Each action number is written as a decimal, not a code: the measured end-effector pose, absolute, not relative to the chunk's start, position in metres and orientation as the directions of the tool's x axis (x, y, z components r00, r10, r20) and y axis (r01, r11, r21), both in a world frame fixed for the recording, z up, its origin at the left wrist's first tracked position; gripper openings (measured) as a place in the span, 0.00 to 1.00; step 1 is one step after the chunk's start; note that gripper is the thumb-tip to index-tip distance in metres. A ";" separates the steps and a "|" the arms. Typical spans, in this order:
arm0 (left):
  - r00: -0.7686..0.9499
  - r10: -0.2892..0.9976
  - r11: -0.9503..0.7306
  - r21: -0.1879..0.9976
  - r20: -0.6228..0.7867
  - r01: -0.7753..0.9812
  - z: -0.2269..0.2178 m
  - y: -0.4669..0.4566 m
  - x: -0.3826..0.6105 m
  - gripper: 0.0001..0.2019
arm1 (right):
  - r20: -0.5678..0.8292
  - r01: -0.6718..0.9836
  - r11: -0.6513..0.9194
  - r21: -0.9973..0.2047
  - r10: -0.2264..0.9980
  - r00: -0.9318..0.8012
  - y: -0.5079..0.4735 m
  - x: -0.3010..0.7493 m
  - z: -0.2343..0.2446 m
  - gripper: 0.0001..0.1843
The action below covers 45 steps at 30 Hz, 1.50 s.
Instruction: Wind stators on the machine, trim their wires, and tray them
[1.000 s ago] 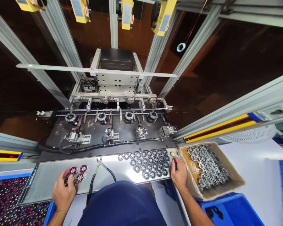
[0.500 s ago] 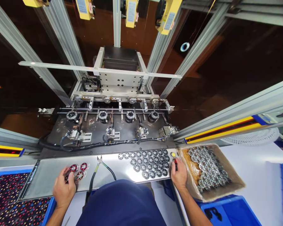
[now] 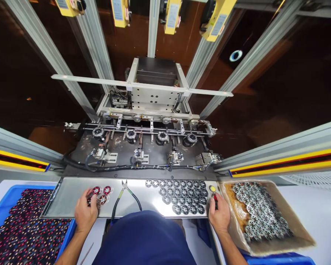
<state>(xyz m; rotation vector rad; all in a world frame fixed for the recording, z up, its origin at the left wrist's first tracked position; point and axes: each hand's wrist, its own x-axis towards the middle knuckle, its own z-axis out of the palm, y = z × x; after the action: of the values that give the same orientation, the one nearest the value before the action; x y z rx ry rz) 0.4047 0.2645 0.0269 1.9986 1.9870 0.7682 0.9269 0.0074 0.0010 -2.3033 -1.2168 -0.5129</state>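
On the left part of the metal tray (image 3: pixel 63 200), my left hand (image 3: pixel 85 212) is curled with thumb and fingertips about a round, red-wound motor stator (image 3: pixel 89 201), partly hidden by the fingers. Three more such stators, one of them a red stator (image 3: pixel 107 190), lie close beside it. At the tray's right end, my right hand (image 3: pixel 220 215) closes its thumb and fingers around a red and black switch (image 3: pixel 215 201), just below a yellow button (image 3: pixel 212 188). Several bare metal stators (image 3: pixel 183 191) lie in rows to the left of that hand.
Cutting pliers (image 3: pixel 124 187) lie mid-tray. Behind stands a machine base (image 3: pixel 121 151) with several round fixtures, one a round holder (image 3: pixel 131 136). A blue bin (image 3: pixel 5 198) of wound stators is at left, a lined carton (image 3: pixel 300 232) of bare ones at right. Yellow light bars (image 3: pixel 287 163) flank the machine.
The whole view has swung, so everything sits further right in the picture. Both hands keep their places at the tray, and the stators and fixtures look unchanged.
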 end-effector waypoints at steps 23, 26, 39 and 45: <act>-0.069 0.977 -0.046 0.512 0.203 0.858 0.032 0.263 0.407 0.27 | 0.525 0.830 -0.501 -0.245 0.651 0.548 0.007 0.925 0.001 0.24; -0.080 0.977 -0.034 0.512 0.199 0.858 0.034 0.263 0.408 0.28 | 0.512 0.817 -0.518 -0.253 0.646 0.567 0.006 0.923 -0.001 0.22; -0.087 0.980 -0.017 0.508 0.180 0.861 0.039 0.262 0.411 0.28 | 0.493 0.789 -0.521 -0.325 0.619 0.612 0.006 0.920 0.000 0.20; -0.095 0.978 -0.015 0.515 0.186 0.857 0.043 0.261 0.413 0.27 | 0.483 0.780 -0.527 -0.337 0.614 0.624 0.006 0.919 0.000 0.20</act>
<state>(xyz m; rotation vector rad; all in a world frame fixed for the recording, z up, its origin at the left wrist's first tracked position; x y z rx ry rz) 0.4129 0.2608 0.0427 1.9409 2.0278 0.7662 0.9193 0.0059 0.0005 -2.3196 -1.0929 -0.4160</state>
